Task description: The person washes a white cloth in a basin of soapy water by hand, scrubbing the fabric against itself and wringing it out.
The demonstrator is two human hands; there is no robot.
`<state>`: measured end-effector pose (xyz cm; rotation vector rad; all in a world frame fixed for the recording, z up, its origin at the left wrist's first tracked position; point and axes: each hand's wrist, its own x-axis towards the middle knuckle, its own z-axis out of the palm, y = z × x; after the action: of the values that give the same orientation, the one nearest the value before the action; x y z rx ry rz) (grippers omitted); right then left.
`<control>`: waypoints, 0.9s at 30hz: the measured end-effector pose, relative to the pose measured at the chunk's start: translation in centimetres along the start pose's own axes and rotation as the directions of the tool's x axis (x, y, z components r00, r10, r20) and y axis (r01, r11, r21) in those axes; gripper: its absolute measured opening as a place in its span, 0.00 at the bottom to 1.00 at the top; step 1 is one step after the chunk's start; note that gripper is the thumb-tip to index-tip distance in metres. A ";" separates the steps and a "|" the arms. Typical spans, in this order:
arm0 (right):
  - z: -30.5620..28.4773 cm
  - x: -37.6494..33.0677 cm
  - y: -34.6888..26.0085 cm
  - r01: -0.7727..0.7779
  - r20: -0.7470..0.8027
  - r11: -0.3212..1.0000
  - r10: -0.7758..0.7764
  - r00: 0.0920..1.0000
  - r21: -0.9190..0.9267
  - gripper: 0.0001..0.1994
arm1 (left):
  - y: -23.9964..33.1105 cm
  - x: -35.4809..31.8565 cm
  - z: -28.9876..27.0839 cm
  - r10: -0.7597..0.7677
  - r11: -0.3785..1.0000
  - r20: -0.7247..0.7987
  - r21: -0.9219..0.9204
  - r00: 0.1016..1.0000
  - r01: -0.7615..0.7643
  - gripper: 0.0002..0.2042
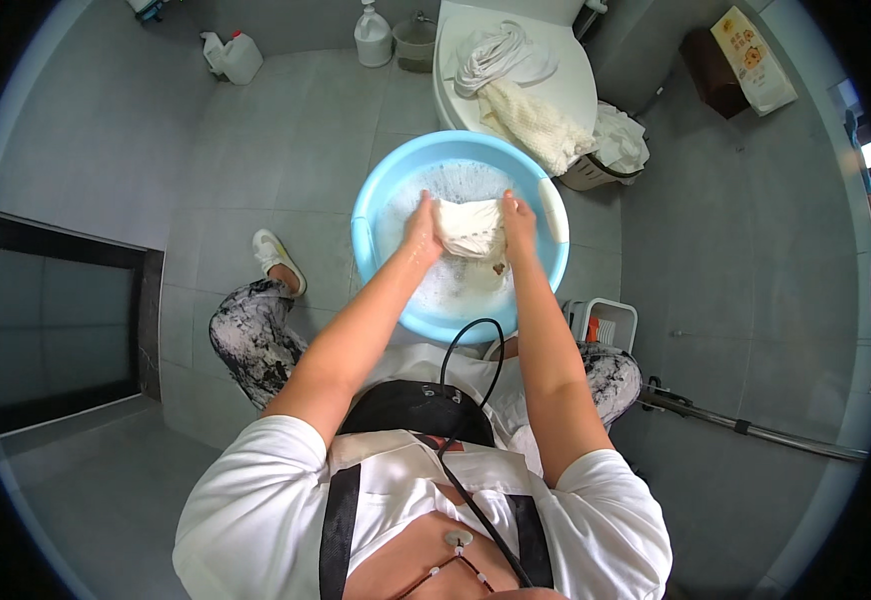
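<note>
Between my two hands a wet cream-white cloth (471, 228) is stretched over a light-blue basin (366, 215) of sudsy water (446, 290). My left hand (423, 232) is closed on the cloth's left end. On its right end my right hand (519, 225) grips with the fingers curled. The cloth's lower part hangs down to the suds, and a small brown spot shows near its lower right. What kind of cloth item it is, I cannot tell.
Behind the basin, a white toilet lid (571, 85) bears a white cloth (496, 55) and a cream knitted cloth (536, 125). A waste basket (596, 172) stands beside it. White jugs (239, 60) and a pump bottle (373, 38) line the wall. A black cable (453, 455) hangs before me.
</note>
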<state>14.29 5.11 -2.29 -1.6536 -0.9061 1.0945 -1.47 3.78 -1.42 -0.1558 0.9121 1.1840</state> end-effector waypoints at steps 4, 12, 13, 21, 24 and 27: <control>0.8 -0.6 0.5 -0.051 -0.011 0.998 0.050 0.999 -0.046 0.25 | 0.5 3.2 -3.3 0.022 0.999 0.027 -0.037 0.999 -0.021 0.21; 1.8 -0.9 0.5 0.055 0.170 0.725 0.087 0.982 -0.687 0.27 | -1.2 2.8 -3.2 0.283 0.732 -0.282 0.681 0.917 -0.017 0.19; 1.9 -0.8 0.1 0.036 0.186 0.702 0.138 0.973 -0.711 0.27 | -1.2 3.1 -3.4 0.280 0.737 -0.247 0.674 0.927 -0.043 0.19; 0.7 -6.6 -7.5 0.536 0.212 0.839 -0.508 0.835 -0.098 0.15 | 0.1 -4.0 3.0 -0.210 0.968 0.163 0.172 0.964 0.182 0.16; -0.6 -9.1 -8.3 0.759 0.418 0.591 -0.637 0.648 -0.274 0.14 | -2.1 -0.3 1.5 -0.167 0.982 0.346 0.138 0.923 0.126 0.17; -1.4 -10.4 -8.6 0.811 0.505 0.475 -0.635 0.585 -0.343 0.09 | -2.0 -2.4 2.9 -0.092 0.976 0.445 0.216 0.891 -0.007 0.19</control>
<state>11.41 -2.11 8.77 -1.2301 -2.0795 0.4671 1.53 2.84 1.39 0.2669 0.6089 1.0135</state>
